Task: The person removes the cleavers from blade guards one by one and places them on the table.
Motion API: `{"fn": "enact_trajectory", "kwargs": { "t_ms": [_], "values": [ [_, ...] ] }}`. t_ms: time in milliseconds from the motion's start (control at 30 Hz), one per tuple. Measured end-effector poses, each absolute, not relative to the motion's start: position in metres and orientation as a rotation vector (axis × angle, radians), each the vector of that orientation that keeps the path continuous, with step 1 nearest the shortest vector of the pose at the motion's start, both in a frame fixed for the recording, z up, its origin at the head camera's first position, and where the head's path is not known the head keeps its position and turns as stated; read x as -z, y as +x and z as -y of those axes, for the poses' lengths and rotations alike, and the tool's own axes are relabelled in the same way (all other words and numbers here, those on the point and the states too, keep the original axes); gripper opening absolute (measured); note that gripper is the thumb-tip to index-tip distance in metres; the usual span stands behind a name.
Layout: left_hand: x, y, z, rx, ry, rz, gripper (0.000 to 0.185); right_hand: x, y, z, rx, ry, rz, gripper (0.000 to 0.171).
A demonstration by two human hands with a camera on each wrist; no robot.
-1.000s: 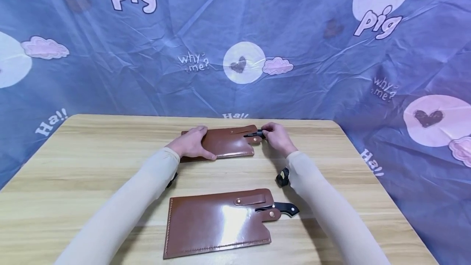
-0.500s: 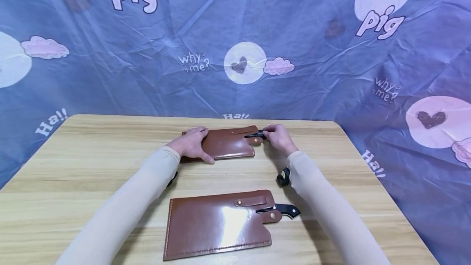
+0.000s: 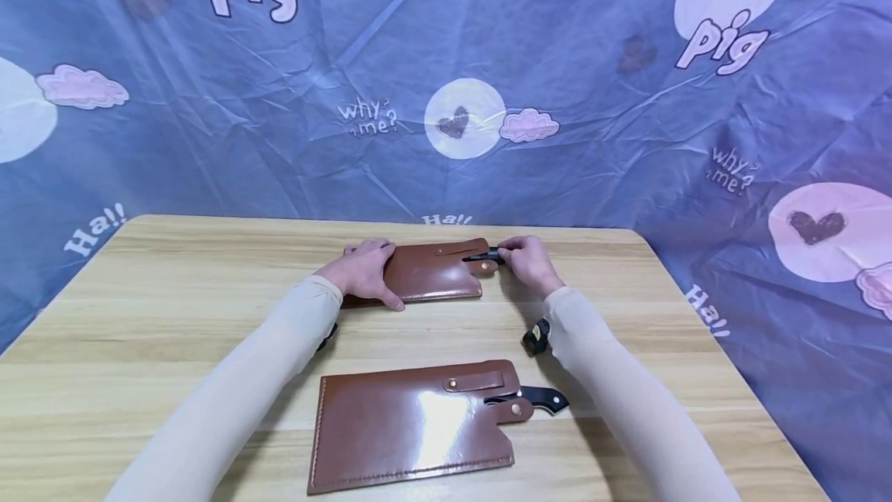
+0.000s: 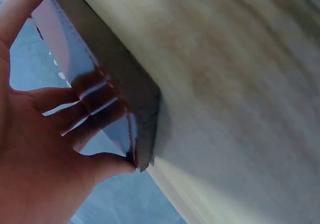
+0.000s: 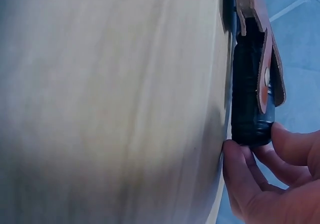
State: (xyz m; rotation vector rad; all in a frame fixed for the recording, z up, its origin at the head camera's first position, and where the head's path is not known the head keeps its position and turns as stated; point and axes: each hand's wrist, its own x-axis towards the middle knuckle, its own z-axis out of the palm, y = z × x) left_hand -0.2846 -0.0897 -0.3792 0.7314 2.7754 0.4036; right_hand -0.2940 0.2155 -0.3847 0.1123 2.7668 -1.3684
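My left hand [image 3: 362, 269] grips the left part of a far brown leather knife sheath [image 3: 433, 273] that lies on the table, thumb toward its near edge. In the left wrist view, the fingers [image 4: 55, 102] meet its glossy, stitched surface near a corner. At the sheath's right end, the black handle [image 3: 493, 254] of a knife sticks out, and my right hand [image 3: 531, 263] pinches its tip. The handle looks ribbed in the right wrist view, with a riveted leather strap [image 5: 265, 77] beside it. Inside the sheath the blade is hidden.
Nearer to me lies a second brown sheath [image 3: 390, 432] with a black riveted knife handle [image 3: 547, 398] protruding right. Both sit on a wood-grain table [image 3: 174, 293]. Behind the table's far edge hangs a blue printed cloth [image 3: 313, 161].
Almost nothing differs. The left thumb has slid slightly left and down along the far sheath's near edge; the right hand keeps its hold on the handle.
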Motion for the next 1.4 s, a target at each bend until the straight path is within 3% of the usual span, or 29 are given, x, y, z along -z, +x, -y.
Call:
{"fn": "enact_trajectory", "kwargs": {
  "t_ms": [367, 1400],
  "values": [
    [0.382, -0.289, 0.091, -0.419, 0.776, -2.792, 0.117, 0.386, -0.296, -0.218, 1.769, 0.204, -2.426, 0.033],
    [0.378, -0.287, 0.101, -0.474, 0.826, -2.778, 0.118, 0.38, -0.294, -0.221, 1.927, 0.289, -2.263, 0.038]
  ]
}}
